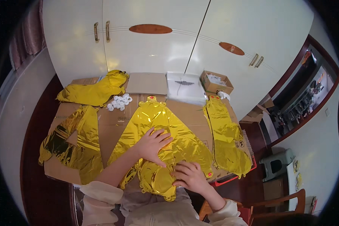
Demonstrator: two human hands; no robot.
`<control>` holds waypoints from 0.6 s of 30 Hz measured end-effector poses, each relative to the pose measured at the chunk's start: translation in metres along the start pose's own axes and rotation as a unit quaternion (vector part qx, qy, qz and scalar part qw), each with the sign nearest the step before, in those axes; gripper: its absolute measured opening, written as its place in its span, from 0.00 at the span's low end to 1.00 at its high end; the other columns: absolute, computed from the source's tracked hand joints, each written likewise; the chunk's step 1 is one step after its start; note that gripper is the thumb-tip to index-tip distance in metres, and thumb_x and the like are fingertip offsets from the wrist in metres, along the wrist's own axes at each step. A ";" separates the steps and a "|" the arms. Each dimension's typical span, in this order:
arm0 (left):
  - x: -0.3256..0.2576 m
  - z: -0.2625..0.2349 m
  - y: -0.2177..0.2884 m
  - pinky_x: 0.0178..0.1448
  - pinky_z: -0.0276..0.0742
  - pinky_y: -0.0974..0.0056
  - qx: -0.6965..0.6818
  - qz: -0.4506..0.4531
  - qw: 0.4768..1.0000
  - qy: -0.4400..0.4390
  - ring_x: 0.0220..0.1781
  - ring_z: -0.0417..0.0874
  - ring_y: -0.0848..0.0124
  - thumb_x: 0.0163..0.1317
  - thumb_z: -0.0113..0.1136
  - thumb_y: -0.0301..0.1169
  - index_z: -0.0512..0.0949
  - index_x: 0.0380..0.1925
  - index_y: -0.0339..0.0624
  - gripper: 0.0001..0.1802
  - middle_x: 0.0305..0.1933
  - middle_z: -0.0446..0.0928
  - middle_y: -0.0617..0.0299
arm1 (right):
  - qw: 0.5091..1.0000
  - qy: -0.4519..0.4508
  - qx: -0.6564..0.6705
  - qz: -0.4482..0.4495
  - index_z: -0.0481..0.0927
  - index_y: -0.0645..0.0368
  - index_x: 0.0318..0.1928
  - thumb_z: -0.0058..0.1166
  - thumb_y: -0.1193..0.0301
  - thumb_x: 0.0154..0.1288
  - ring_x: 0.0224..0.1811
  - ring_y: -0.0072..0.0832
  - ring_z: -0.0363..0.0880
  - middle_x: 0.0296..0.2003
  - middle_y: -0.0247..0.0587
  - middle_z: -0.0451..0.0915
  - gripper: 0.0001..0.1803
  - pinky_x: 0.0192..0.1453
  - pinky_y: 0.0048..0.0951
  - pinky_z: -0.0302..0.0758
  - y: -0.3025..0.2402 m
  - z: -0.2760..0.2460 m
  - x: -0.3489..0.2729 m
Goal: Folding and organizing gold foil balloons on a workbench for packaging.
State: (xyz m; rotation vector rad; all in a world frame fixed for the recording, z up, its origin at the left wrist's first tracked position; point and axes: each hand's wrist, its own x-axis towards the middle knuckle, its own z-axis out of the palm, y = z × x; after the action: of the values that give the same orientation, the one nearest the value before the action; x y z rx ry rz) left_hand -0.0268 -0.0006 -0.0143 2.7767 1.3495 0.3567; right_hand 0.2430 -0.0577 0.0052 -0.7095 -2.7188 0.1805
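Scanning from your left, a flat gold foil balloon [73, 145] lies on the cardboard-covered desk [113, 120], with a crumpled one [96, 90] and white plastic rings [119, 101] behind it. Your left hand [153, 145] presses open-palmed on the centre gold foil balloon [158, 128], directly before you. Your right hand [192, 176] pinches its lower edge, fingers curled. Keep the palm flat and smooth outward so the foil does not crease. Further right lie another long gold balloon [226, 137] and a small cardboard box [216, 82].

Bright, sharp centre; glare on white cupboard doors [150, 45]; dark, curved fisheye rim
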 end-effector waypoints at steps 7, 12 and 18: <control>0.000 0.001 0.000 0.75 0.46 0.39 -0.011 0.001 1.000 -0.004 0.75 0.56 0.53 0.35 0.59 0.78 0.62 0.69 0.45 0.65 0.72 0.61 0.56 | 0.997 0.019 0.033 -0.064 0.84 0.50 0.44 0.64 0.63 0.55 0.58 0.26 0.75 0.46 0.27 0.82 0.15 0.59 0.32 0.68 -0.009 0.005 -0.021; 0.000 0.001 -0.001 0.75 0.46 0.39 -0.007 0.002 1.000 -0.003 0.75 0.56 0.53 0.35 0.58 0.79 0.62 0.69 0.45 0.65 0.72 0.61 0.56 | 0.993 0.014 0.024 -0.112 0.84 0.51 0.44 0.62 0.66 0.56 0.58 0.25 0.75 0.47 0.27 0.82 0.14 0.56 0.31 0.69 -0.012 0.002 -0.032; 0.000 0.001 -0.001 0.76 0.45 0.39 0.002 -0.003 1.000 -0.015 0.75 0.56 0.53 0.36 0.58 0.78 0.61 0.69 0.46 0.65 0.72 0.61 0.56 | 0.985 0.081 -0.048 -0.144 0.84 0.50 0.43 0.62 0.66 0.55 0.57 0.23 0.76 0.47 0.25 0.82 0.13 0.53 0.28 0.69 -0.015 0.018 -0.039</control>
State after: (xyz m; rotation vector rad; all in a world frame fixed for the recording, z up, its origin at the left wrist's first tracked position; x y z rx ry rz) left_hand -0.0278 0.0000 -0.0155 2.7685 1.3536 0.3115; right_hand 0.2616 -0.0910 -0.0193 -0.3322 -2.6473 -0.0736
